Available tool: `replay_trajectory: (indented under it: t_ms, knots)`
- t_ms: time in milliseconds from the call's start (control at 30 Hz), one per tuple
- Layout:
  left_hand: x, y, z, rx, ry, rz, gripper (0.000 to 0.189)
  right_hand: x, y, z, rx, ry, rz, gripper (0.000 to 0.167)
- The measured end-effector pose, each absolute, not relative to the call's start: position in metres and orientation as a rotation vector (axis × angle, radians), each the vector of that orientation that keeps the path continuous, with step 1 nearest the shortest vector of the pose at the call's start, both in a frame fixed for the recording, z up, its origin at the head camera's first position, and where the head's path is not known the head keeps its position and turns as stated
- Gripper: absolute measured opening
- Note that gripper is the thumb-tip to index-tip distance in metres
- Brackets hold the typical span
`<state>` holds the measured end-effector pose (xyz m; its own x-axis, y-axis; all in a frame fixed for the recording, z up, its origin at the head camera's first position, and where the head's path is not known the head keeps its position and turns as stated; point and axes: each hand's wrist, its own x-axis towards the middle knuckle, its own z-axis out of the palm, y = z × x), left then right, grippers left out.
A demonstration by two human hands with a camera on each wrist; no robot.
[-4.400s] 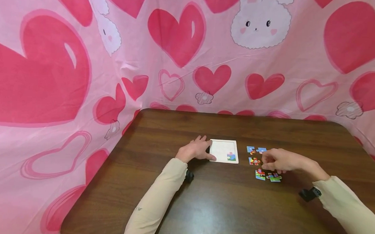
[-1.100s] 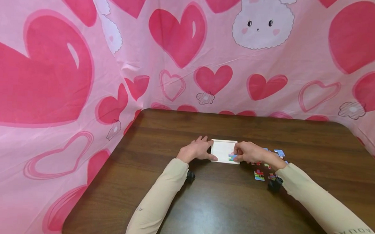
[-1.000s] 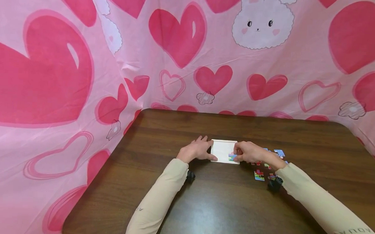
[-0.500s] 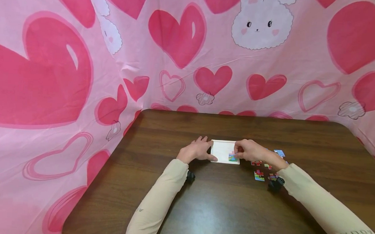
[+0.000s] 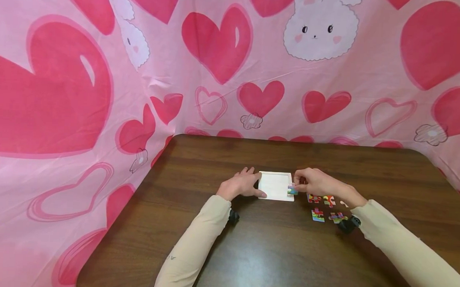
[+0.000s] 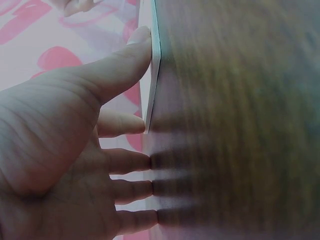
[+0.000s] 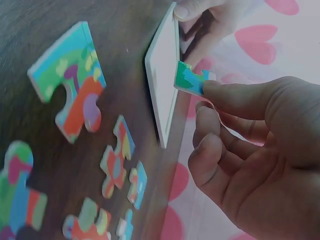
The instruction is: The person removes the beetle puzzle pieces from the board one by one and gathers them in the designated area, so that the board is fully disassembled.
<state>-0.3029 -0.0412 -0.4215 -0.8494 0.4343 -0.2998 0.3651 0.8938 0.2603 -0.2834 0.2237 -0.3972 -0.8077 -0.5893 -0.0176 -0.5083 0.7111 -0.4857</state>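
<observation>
My right hand (image 5: 316, 182) pinches a jigsaw piece (image 5: 292, 190) between thumb and fingers, over the right edge of a white puzzle tray (image 5: 273, 186). In the right wrist view the green-and-blue piece (image 7: 189, 79) is raised off the tray's bare white surface. On the tray's left side rests my left hand (image 5: 243, 183), its fingers straight and spread. The left wrist view has the thumb (image 6: 127, 62) on the tray's edge and the index finger at its corner. The other fingertips touch the table.
Several loose jigsaw pieces (image 5: 317, 216) lie right of the tray, some partly hidden under my right hand and wrist. One colourful piece (image 7: 72, 80) looms close in the right wrist view. A pink heart-patterned cloth (image 5: 216, 96) hangs behind the brown table (image 5: 256, 256).
My right hand moved from the loose pieces to the tray, took hold of the piece lying in its near right corner and lifted it out rightward. My left hand stayed put.
</observation>
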Motion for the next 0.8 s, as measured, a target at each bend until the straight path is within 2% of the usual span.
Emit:
replay_trajectory:
  t_ms: [433, 800]
  knots:
    - [-0.302, -0.041, -0.421, 0.608, 2.713, 0.27, 0.087, -0.272, 0.246, -0.384, -0.904, 2.668, -0.733, 0.014]
    - [-0.3, -0.041, -0.421, 0.611, 2.722, 0.251, 0.087, -0.263, 0.273, -0.39, -0.852, 2.592, -0.805, 0.019]
